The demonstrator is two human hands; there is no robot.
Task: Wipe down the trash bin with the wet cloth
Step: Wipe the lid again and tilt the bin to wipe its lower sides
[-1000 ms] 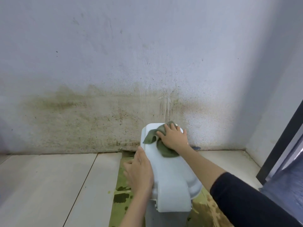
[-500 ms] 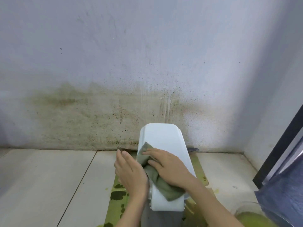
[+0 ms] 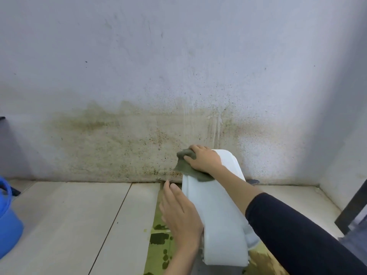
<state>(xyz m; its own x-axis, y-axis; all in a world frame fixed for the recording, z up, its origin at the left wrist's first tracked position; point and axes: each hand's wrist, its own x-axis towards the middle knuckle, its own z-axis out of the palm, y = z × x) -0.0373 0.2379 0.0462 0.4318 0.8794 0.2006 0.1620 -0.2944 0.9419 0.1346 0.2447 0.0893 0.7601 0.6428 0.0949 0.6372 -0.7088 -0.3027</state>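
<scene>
We see a white trash bin (image 3: pixel 218 219) standing on the floor (image 3: pixel 79 225) close to a stained wall (image 3: pixel 139 76), its smooth lid turned up toward the camera. The bin sits at the lower middle of the view, its far end near the foot of the wall.

Our right hand (image 3: pixel 204 160) presses a wet cloth (image 3: pixel 186 167) onto the far left corner of the lid. The cloth is grey-green and crumpled; part of it bunches past the fingers (image 3: pixel 195 149) toward the wall, and part trails back over the lid under the wrist. The fingers are curled down over the cloth, holding it against the bin. A dark sleeve (image 3: pixel 297 235) covers the right forearm, which crosses the lid from the lower right.

Our left hand (image 3: pixel 180 217) lies flat against the left side of the bin, fingers close together and stretched forward, thumb on the lid's edge. It holds nothing; it simply rests against the bin's wall.

Under the bin the floor shows a green, blotchy strip (image 3: pixel 158 239) with darker patches, running toward us between pale tiles. The lower wall is streaked brownish-green and speckled with dark spots. At the left edge stands a blue bucket (image 3: pixel 8 221), well apart from the bin. At the right edge we see a dark upright frame (image 3: pixel 353 205); we cannot tell what it belongs to.
</scene>
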